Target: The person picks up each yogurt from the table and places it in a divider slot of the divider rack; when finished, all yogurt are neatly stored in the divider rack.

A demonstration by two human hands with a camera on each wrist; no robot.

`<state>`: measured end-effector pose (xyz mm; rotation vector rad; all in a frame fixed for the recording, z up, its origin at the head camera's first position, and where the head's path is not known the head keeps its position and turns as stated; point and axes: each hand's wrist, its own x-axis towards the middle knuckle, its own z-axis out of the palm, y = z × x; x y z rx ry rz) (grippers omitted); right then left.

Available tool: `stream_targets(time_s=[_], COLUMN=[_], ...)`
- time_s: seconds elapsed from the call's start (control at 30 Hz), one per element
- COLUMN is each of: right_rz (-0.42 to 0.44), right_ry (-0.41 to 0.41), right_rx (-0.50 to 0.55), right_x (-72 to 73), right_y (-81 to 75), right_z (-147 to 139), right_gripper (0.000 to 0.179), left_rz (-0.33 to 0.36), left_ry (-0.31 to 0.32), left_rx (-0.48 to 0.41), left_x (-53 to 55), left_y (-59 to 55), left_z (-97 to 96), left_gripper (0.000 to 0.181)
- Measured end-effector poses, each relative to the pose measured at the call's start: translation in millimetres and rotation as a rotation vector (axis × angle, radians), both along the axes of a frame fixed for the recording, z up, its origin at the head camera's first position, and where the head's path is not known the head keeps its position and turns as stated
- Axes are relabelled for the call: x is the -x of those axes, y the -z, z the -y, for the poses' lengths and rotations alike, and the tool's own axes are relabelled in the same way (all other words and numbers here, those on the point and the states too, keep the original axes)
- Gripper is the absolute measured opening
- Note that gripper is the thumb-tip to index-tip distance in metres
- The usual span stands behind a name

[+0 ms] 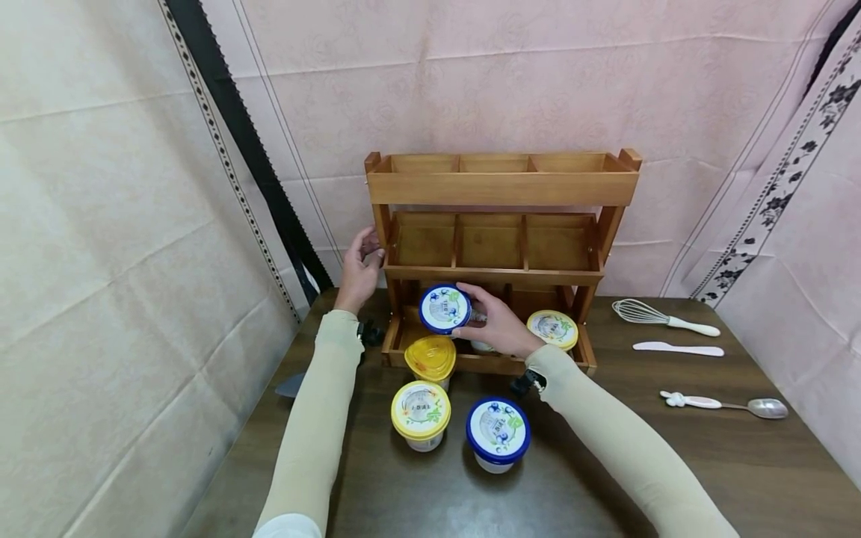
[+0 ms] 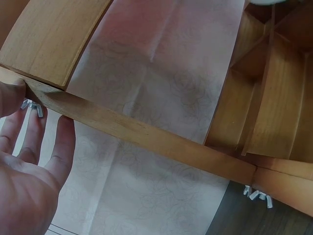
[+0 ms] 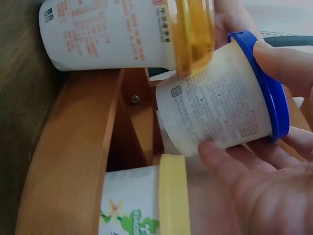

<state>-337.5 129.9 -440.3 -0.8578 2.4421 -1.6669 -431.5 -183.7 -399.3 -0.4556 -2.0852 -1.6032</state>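
My right hand (image 1: 501,323) grips a small white tub with a blue lid (image 1: 445,308), tilted above the bottom tier of a wooden rack (image 1: 501,190). In the right wrist view, thumb and fingers lie around the lid and side of this tub (image 3: 217,100). At the rack's left post, my left hand (image 1: 361,270) touches the wood; in the left wrist view the thumb and fingertips of that hand (image 2: 29,171) meet the post (image 2: 127,125) beside a wing nut, fingers fairly straight. A yellow-lidded tub (image 1: 553,329) sits in the bottom tier's right compartment.
A cup with an amber lid (image 1: 430,357) stands by the rack's front left. Nearer are a yellow-lidded tub (image 1: 421,411) and a blue-lidded tub (image 1: 498,432). To the right lie a whisk (image 1: 642,311), a white knife (image 1: 678,349) and a spoon (image 1: 723,403). Fabric hangs behind.
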Motion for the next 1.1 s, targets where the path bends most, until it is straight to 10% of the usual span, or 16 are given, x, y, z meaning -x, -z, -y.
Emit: stream_targets(time_s=[1.1], right_rz=[0.133], right_ry=[0.058], right_rx=[-0.192], right_x=[31.8], right_y=[8.8], right_z=[49.8], right_gripper=[0.086], left_rz=[0.016], left_ry=[-0.022], left_rx=[0.019], left_x=[1.8], left_y=[1.6], left_z=[0.0], left_gripper=[0.050])
